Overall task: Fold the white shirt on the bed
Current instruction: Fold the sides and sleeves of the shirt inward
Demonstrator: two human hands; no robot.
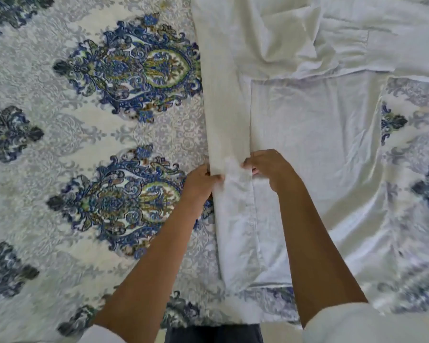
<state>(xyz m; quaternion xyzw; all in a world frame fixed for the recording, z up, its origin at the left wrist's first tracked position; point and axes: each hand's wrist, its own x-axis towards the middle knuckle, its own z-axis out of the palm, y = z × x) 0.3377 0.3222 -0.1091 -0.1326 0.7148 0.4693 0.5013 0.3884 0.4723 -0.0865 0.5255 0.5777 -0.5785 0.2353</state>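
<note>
While the white shirt point(315, 144) lay spread on the bed point(72, 134) | left hand point(200, 180) and right hand point(268, 167) pinched its folded sleeve strip point(229, 120) | advice: keep strip taut, edges aligned.

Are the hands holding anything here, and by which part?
The white shirt: left hand pinches the left edge of its folded strip, right hand the right edge.
</note>
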